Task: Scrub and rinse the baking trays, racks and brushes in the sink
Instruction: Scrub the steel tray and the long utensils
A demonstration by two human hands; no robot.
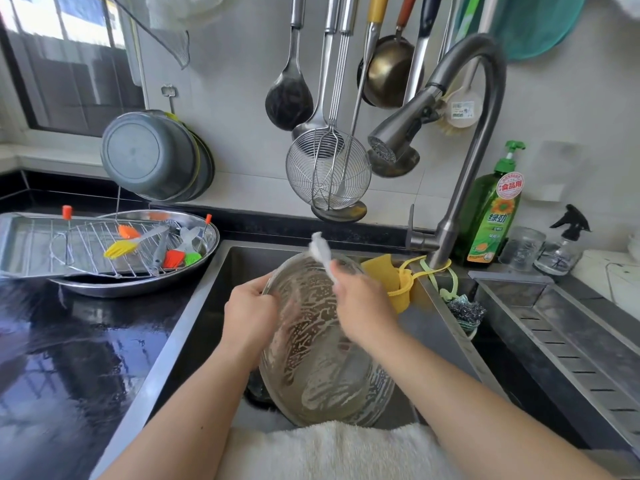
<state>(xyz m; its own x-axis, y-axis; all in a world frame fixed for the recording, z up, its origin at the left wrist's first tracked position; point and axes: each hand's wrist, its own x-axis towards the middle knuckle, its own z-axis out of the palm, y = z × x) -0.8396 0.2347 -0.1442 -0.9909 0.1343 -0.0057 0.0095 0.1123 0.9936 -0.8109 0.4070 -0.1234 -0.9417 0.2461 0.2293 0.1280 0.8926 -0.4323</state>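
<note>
1. The right hand [363,303] is curled round a white cloth [320,252], whose blurred tail sticks up above the fist; it presses against the inside of a glass bowl [322,344].
2. The left hand [251,313] grips the bowl's left rim, holding it tilted over the sink [204,306].
3. The bowl is clear, round and ribbed near the base, and its inside is coated in streaky white suds.
4. A white fluffy towel [332,448] lies over the sink's near edge.
5. A yellow sponge holder [398,278] hangs at the foot of the grey curved faucet [485,133]; a steel scourer [465,311] sits just right of it.
6. On the black glossy counter [69,341], left of the sink, a rectangular tray [20,244] rests on a round steel pan [207,233], with a wire rack [104,244] and silicone brushes [121,247] in yellow, orange, red and green on top.
7. A green soap bottle [491,220] behind the faucet reads "绿劲", with "食品用" on a red sticker.
8. Ladles, a wire skimmer [327,171] and pans hang on the wall.
</note>
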